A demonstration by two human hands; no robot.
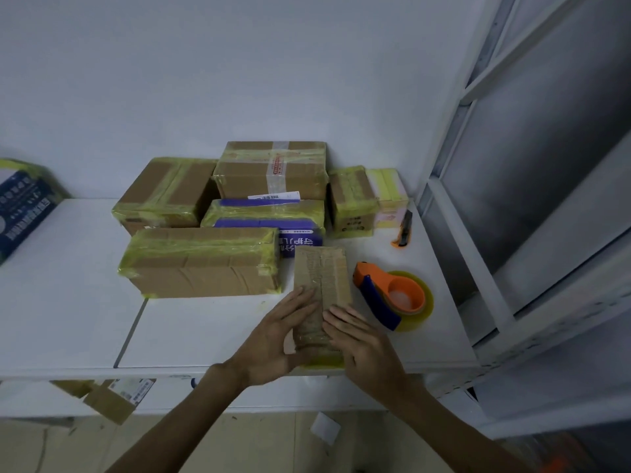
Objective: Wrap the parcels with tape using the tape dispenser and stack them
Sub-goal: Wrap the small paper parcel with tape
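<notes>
An orange-and-black utility knife (404, 230) lies near the right edge of a white worktop (68, 302) beside a frosted window (546, 148); cardboard scraps (109, 399) show below its front edge, a white paper slip (326, 427) on the floor (256, 445).

Small brown parcel (322, 278) beside tape dispenser (382, 295).
Parcel lengthwise, top taped; dispenser orange-blue, on its side, just right; yellow-taped parcels (205, 264) clustered behind.

Two limbs are in view. The left forearm (177, 421) enters the frame at 7 o'clock, bare along its whole visible length, and ends in a bare left hand (273, 339). The right forearm (454, 428) enters at 5 o'clock, likewise bare, and ends in a bare right hand (362, 343). Fingertip detail is blurred.
</notes>
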